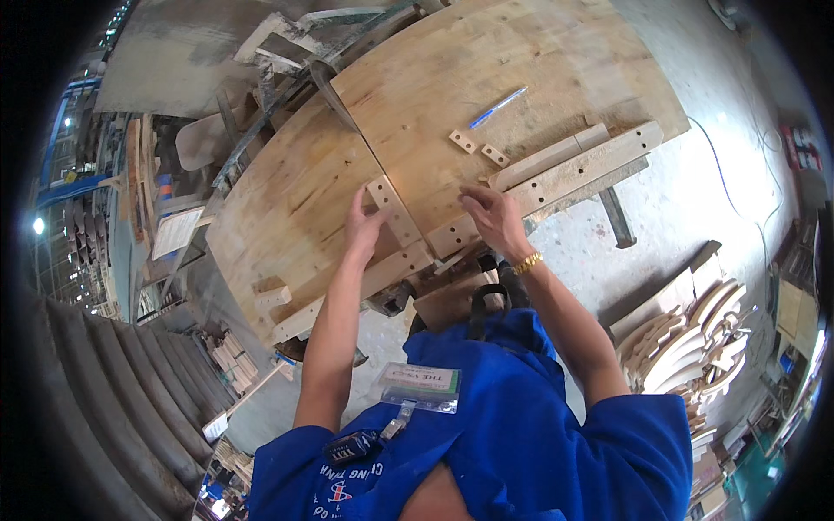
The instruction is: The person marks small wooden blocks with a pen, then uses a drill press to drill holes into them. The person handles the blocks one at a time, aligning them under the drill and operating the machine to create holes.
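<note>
A blue pen point(498, 108) and two drilled blocks point(462, 141) lie beyond the right hand point(493, 219)

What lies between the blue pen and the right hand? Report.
The head view shows two small drilled wooden blocks and one end of a wooden strip between the pen and right hand.

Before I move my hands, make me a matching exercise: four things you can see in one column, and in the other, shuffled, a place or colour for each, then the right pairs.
Things:
1. pen
2. wristband
3. left hand
4. curved wooden pieces

Places or colours:
A. at the drilled wooden strip beside the seam
B. piled off to your right, away from the worktop
C. blue and white, lying beyond both hands
D. gold-coloured

Pairs: 1-C, 2-D, 3-A, 4-B
</note>
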`<control>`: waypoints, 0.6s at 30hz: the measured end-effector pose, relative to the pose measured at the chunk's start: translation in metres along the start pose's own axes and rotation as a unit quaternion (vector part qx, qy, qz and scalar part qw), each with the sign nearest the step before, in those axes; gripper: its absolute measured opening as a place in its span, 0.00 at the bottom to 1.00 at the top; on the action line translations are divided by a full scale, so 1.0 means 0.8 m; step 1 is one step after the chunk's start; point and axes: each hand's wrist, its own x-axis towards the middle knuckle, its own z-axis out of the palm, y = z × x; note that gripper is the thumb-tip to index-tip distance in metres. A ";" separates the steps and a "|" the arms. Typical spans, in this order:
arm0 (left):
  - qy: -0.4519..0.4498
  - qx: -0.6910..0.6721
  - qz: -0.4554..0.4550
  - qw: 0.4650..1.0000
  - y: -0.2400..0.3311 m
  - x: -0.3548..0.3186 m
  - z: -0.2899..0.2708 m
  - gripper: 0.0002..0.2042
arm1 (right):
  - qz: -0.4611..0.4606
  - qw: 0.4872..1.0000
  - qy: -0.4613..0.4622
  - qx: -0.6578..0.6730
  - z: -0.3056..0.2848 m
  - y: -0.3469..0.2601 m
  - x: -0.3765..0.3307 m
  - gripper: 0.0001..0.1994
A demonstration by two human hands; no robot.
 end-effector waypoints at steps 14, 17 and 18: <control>-0.002 0.008 -0.016 1.000 0.015 -0.008 0.011 0.35 | -0.155 0.967 0.095 -0.178 0.027 0.019 -0.067 0.09; -0.022 0.039 -0.018 0.999 0.009 -0.002 0.000 0.36 | -0.145 0.961 0.086 -0.218 0.030 0.018 -0.068 0.08; -0.031 0.049 -0.019 0.998 0.002 0.001 -0.006 0.36 | -0.152 0.961 0.091 -0.212 0.032 0.016 -0.069 0.09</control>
